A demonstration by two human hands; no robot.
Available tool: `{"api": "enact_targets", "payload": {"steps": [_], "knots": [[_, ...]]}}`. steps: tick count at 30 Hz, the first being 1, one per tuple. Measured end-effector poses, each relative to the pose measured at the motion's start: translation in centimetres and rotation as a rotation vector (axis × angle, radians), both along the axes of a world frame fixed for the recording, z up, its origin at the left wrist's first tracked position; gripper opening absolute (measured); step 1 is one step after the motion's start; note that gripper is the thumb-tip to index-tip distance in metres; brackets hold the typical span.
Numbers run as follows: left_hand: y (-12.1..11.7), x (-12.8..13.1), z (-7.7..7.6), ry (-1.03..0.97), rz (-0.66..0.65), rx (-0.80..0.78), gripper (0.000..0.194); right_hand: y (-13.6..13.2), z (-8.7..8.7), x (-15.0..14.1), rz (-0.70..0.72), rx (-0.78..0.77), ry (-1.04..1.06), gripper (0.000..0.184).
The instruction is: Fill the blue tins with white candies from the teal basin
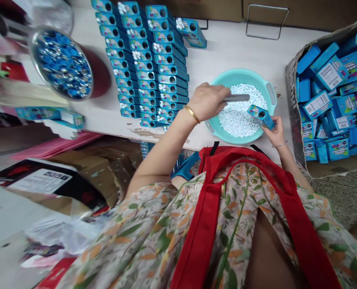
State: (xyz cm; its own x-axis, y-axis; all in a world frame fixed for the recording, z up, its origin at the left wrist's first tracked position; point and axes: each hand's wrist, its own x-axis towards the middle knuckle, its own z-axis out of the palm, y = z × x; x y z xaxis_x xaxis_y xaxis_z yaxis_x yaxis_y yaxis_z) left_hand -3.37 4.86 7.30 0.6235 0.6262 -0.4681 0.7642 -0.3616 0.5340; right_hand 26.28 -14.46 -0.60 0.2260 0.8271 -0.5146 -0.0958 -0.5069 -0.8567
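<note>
My left hand (209, 101), with a gold bangle at the wrist, is closed on a grey metal scoop (237, 98), whose exact shape is blurred. The scoop hangs over a turquoise basin (226, 76) holding small white candies (237, 120). Over the basin's right side, my right hand (275, 131) grips a small blue candy box (262, 115). The box is tilted, and a dark round hole shows in its top end. The scoop's tip is a short way above and left of the box, apart from it.
Rows of blue boxes (146, 66) stand left of the basin, some with white candies on top. One box (193, 34) stands apart. A metal pot (89, 72) holds blue-and-silver pieces. A carton (293, 116) full of blue boxes is at the right.
</note>
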Motion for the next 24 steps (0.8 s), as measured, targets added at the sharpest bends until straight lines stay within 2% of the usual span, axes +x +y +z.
{"api": "enact_targets", "payload": {"steps": [2,4,5,7,9,11,15,18,20,22,24], "knots": [[-0.2,-0.6,-5.0,0.078,0.091,0.024,0.03,-0.2,-0.2,0.2,-0.029,-0.007,-0.007,0.062],[-1.3,0.0,-9.4,0.147,0.159,0.033,0.032,0.0,-0.2,0.3,-0.046,-0.027,0.028,0.064],[-2.2,0.7,-11.0,0.164,0.166,0.017,0.035,0.1,-0.2,0.2,-0.057,-0.039,0.05,0.066],[-4.4,2.5,-12.8,0.158,0.128,-0.046,0.039,0.3,-0.4,0.1,-0.093,-0.051,0.076,0.068],[-6.8,4.2,-12.9,0.112,0.048,-0.125,0.041,0.5,-0.8,0.1,-0.138,-0.036,0.081,0.069],[-8.9,5.4,-12.2,0.079,-0.006,-0.195,0.041,0.6,-1.1,0.2,-0.164,-0.013,0.088,0.071],[-11.2,6.0,-11.2,-0.028,-0.011,-0.343,0.04,1.1,-1.2,0.5,-0.175,0.011,0.065,0.073],[-10.9,4.7,-10.8,-0.162,0.025,-0.426,0.039,1.4,-0.5,0.6,-0.132,0.031,-0.023,0.073],[-10.0,3.2,-10.0,-0.225,0.04,-0.424,0.039,1.5,-0.2,0.7,-0.094,0.044,-0.074,0.07],[-8.7,1.3,-8.4,-0.256,0.036,-0.376,0.04,1.5,-0.2,0.7,-0.102,0.055,-0.106,0.068],[-7.2,-0.4,-6.1,-0.261,0.013,-0.309,0.039,1.4,-0.3,0.7,-0.108,0.035,-0.052,0.068]]}}
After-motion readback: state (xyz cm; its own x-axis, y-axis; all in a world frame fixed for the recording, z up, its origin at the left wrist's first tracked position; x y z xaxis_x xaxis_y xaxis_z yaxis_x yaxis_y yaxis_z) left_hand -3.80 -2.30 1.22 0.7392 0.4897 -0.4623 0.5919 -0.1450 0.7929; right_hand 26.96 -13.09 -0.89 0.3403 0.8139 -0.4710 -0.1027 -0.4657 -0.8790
